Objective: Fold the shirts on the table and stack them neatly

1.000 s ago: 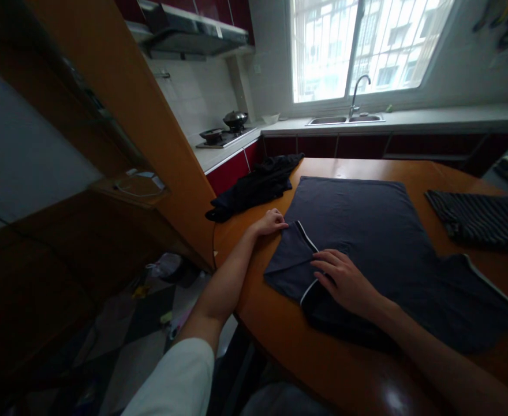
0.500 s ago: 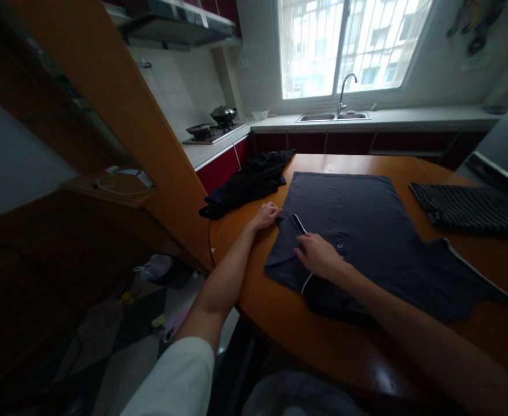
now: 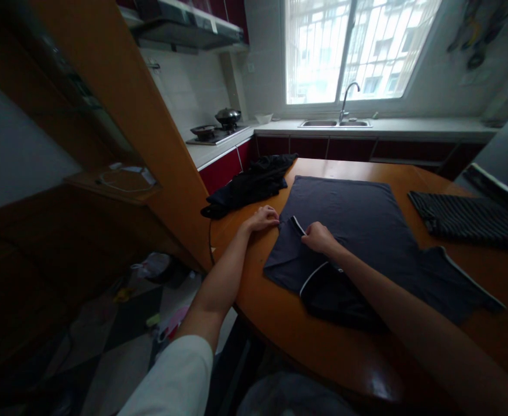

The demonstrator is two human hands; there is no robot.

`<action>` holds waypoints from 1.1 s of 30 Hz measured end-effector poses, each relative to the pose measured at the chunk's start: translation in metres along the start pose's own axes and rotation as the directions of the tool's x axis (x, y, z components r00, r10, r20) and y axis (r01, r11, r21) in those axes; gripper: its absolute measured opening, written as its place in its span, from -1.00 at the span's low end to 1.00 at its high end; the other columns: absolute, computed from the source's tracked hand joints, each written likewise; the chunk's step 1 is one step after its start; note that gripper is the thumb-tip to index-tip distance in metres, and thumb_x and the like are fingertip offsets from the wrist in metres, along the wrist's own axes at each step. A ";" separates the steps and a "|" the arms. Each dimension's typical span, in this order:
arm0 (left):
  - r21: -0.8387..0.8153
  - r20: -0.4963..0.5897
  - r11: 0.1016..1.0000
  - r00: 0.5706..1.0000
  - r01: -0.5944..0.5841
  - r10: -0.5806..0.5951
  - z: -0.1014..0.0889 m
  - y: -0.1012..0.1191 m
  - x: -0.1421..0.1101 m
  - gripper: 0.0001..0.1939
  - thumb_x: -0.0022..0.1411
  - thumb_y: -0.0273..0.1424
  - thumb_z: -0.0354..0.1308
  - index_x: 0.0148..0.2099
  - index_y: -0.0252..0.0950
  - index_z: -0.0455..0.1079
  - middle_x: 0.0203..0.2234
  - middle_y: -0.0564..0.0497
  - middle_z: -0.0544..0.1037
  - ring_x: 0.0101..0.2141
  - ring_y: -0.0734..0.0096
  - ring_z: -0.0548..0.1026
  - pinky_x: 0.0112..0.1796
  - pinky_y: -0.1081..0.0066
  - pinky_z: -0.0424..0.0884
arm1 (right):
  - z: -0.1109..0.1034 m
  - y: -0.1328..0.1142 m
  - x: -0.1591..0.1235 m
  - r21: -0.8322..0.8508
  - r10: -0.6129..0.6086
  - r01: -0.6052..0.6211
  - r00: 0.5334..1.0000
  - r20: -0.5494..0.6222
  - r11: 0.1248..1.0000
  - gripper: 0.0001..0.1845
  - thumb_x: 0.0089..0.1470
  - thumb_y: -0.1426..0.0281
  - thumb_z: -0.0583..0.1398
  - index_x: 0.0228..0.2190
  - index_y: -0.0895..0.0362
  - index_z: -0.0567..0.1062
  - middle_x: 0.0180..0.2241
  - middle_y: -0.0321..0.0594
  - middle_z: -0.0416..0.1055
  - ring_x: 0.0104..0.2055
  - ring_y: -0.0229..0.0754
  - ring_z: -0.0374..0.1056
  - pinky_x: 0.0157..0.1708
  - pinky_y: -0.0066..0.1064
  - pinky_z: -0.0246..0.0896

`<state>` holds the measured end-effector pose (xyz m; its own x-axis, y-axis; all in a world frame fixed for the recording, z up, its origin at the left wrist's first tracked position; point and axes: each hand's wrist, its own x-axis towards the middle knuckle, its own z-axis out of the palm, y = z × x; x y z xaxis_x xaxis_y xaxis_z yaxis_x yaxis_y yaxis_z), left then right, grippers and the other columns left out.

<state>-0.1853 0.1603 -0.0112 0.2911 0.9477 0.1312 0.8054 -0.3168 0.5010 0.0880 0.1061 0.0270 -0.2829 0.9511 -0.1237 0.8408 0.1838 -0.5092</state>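
Observation:
A dark grey polo shirt (image 3: 358, 231) with white trim lies flat on the round wooden table (image 3: 306, 341). Its left sleeve is folded inward over the body. My left hand (image 3: 263, 218) rests at the shirt's left edge, fingers curled on the fabric there. My right hand (image 3: 318, 237) is closed on the white-trimmed sleeve edge just right of the left hand. The other sleeve (image 3: 462, 277) sticks out to the right, unfolded.
A crumpled black garment (image 3: 251, 185) lies at the table's far left edge. A folded striped garment (image 3: 466, 219) sits at the right. Behind are a kitchen counter with a sink (image 3: 335, 122), a stove (image 3: 213, 134) and a window. A wooden partition (image 3: 150, 133) stands left.
My right hand has slid up from the lower sleeve to the sleeve's upper edge and closed on it. The left hand has stayed at the shirt's left edge.

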 end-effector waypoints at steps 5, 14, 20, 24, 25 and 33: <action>0.027 0.006 0.999 0.999 0.031 -0.031 0.001 0.002 0.000 -0.79 0.22 -0.19 0.26 -0.21 -0.20 0.58 -0.01 -0.07 0.44 0.05 0.16 0.36 0.18 0.22 0.20 | -0.009 -0.002 0.000 0.149 -0.015 0.033 0.993 -0.119 0.988 -0.80 0.05 0.44 0.21 -0.29 0.17 0.61 -0.29 -0.06 0.59 -0.22 -0.09 0.50 -0.28 -0.43 0.26; 0.097 -0.079 0.979 0.981 0.182 -0.175 0.006 0.023 0.000 -0.78 0.25 -0.19 0.24 -0.17 -0.21 0.56 0.00 -0.10 0.46 0.07 0.00 0.36 0.13 0.04 0.26 | 0.004 0.010 -0.024 -0.158 -0.066 0.043 0.987 -0.148 0.987 -0.60 0.19 0.37 0.18 0.04 0.23 0.46 -0.09 0.13 0.54 -0.03 0.11 0.47 -0.08 -0.22 0.32; 0.094 -0.107 0.996 0.994 0.003 0.008 0.019 0.034 0.004 -0.48 0.32 -0.12 0.18 0.28 -0.10 0.35 0.31 -0.13 0.28 0.29 -0.01 0.20 0.25 -0.04 0.10 | 0.030 -0.025 -0.064 -0.262 -0.507 0.488 0.862 -0.007 0.833 -0.45 0.34 0.22 0.05 0.22 0.27 0.35 0.33 0.19 0.16 0.40 0.17 0.02 0.30 0.01 -0.01; 0.191 0.076 0.980 0.995 0.050 -0.065 0.025 0.040 0.006 -0.40 0.40 -0.03 0.04 0.40 -0.08 0.20 0.43 -0.14 0.07 0.41 -0.10 -0.07 0.31 -0.19 -0.20 | 0.066 -0.040 -0.100 -0.153 -0.614 0.641 0.766 0.190 0.752 -0.15 0.30 0.01 0.07 0.36 0.34 0.11 0.43 0.25 -0.15 0.49 0.21 -0.30 0.38 0.13 -0.29; 0.207 0.104 0.976 0.991 0.063 -0.086 0.026 0.042 0.006 -0.39 0.42 -0.02 -0.02 0.42 -0.08 0.17 0.44 -0.13 0.03 0.42 -0.10 -0.11 0.31 -0.22 -0.24 | 0.073 -0.043 -0.110 -0.135 -0.629 0.661 0.747 0.213 0.738 -0.11 0.28 -0.02 0.07 0.37 0.36 0.09 0.43 0.26 -0.19 0.49 0.22 -0.34 0.39 0.12 -0.31; 0.204 0.070 0.976 0.993 0.078 -0.094 0.020 0.041 0.009 -0.43 0.48 -0.07 -0.15 0.42 -0.12 0.16 0.44 -0.10 0.07 0.42 0.04 -0.05 0.32 -0.16 -0.17 | 0.060 -0.066 -0.154 0.138 -0.798 0.799 0.539 0.267 0.586 -0.38 0.35 0.10 0.06 0.26 0.22 0.31 0.39 0.11 0.07 0.43 0.06 -0.02 0.37 -0.09 -0.09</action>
<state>-0.1393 0.1550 -0.0066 0.2493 0.9681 0.0234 0.9139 -0.2432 0.3249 0.0489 -0.0676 0.0288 -0.9474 0.2999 0.1121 0.2028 0.8330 -0.5148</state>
